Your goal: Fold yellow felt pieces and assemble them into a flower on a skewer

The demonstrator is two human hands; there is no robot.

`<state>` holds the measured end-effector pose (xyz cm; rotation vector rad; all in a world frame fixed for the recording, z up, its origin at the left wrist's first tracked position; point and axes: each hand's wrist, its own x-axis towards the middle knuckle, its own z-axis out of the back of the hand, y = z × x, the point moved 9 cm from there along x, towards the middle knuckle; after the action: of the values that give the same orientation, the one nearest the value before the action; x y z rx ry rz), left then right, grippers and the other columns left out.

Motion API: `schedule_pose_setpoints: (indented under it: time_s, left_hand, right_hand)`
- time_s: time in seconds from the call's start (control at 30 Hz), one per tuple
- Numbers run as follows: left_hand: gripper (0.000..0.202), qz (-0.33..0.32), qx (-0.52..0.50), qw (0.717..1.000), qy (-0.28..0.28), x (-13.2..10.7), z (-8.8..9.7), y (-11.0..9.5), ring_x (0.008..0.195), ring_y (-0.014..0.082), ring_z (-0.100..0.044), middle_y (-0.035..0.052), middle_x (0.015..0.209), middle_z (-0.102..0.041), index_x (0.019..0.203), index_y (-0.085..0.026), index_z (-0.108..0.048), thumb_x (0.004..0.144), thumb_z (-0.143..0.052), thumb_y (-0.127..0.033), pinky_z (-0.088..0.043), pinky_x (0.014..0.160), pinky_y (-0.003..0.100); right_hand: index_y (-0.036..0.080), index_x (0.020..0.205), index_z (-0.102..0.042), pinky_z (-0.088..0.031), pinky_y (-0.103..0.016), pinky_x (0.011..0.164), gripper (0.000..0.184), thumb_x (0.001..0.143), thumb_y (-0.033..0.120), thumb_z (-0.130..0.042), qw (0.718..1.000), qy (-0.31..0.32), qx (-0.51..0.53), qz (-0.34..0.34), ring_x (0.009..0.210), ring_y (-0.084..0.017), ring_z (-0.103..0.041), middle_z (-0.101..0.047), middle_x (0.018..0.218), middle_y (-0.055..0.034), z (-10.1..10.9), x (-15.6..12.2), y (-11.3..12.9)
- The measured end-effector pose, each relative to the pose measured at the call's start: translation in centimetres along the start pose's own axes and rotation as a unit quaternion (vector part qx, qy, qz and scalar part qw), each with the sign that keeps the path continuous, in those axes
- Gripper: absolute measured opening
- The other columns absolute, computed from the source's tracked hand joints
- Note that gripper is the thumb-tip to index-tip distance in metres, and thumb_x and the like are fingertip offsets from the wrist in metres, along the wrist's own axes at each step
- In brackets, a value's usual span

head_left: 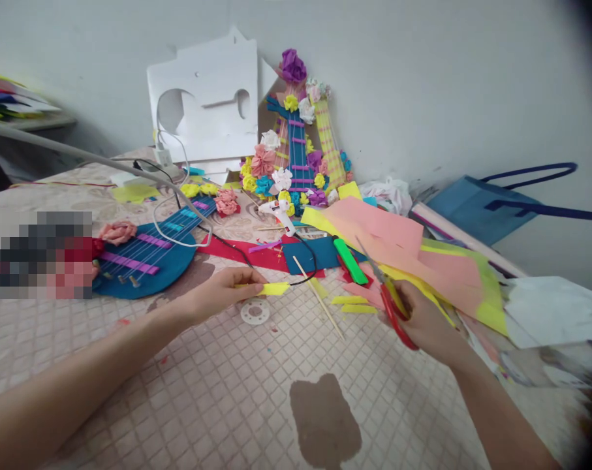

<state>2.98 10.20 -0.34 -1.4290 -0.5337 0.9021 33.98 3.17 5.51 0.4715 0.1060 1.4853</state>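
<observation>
My left hand pinches a short strip of yellow crepe paper just above the tabletop. In my right hand are scissors with red and yellow handles, their blades pointing up and to the left, apart from the strip. Several cut yellow strips lie between the hands. Close by are a thin wooden stick, a bright green tool with a dark end and a flat white disc with holes. Pink sheets and yellow sheets of paper spread behind the scissors.
A blue paper guitar with flowers lies at left. A white glue gun trails a black cord. Decorated guitars and a white cut-out board lean against the wall. A blue bag stands right; a white cable crosses the left.
</observation>
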Motion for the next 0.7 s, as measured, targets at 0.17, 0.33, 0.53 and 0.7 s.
schedule_pose_setpoints:
  time_s: [0.17,0.33,0.53,0.7]
  left_hand:
    - [0.026,-0.031,0.024,0.999,-0.012,-0.1,0.2,-0.5,0.063,0.0100,-0.052,0.0000,0.075,-0.060,0.088,-0.013,-0.060,0.079,-0.060,-0.037,-0.038,0.056,0.021]
    - [0.022,-0.143,0.166,0.973,-0.077,-1.6,0.6,-3.6,0.076,0.0146,-0.058,0.0036,0.085,-0.065,0.091,-0.015,-0.063,0.084,-0.055,-0.035,-0.045,0.069,0.026]
    - [0.019,-0.170,0.239,0.954,-0.070,-2.2,0.0,-4.5,0.076,0.0145,-0.059,0.0038,0.087,-0.066,0.092,-0.015,-0.064,0.086,-0.053,-0.030,-0.045,0.067,0.025]
    - [0.022,-0.142,0.225,0.963,-0.045,-1.9,0.0,-3.8,0.076,0.0148,-0.059,0.0033,0.086,-0.066,0.095,-0.016,-0.063,0.088,-0.050,-0.032,-0.046,0.068,0.026]
  right_hand:
    - [0.022,0.100,-0.057,-0.047,-0.031,0.063,0.036,0.069,0.037,-0.069,0.977,0.205,0.001,0.056,0.075,-0.022,-0.062,-0.067,0.091,-0.0045,-3.0,-3.1,6.4]
    - [0.023,0.100,-0.057,-0.044,-0.031,0.064,0.027,0.077,0.037,-0.061,0.965,0.230,-0.050,0.116,0.082,-0.024,-0.063,-0.068,0.097,-0.0057,-4.4,-3.6,9.7]
    - [0.022,0.098,-0.057,-0.041,-0.031,0.063,0.026,0.079,0.041,-0.058,0.961,0.213,-0.098,0.150,0.083,-0.025,-0.064,-0.069,0.092,-0.0054,-4.7,-3.2,10.7]
    - [0.023,0.097,-0.057,-0.041,-0.030,0.062,0.025,0.080,0.040,-0.058,0.961,0.216,-0.096,0.147,0.081,-0.023,-0.064,-0.069,0.090,-0.0046,-4.4,-3.1,10.9]
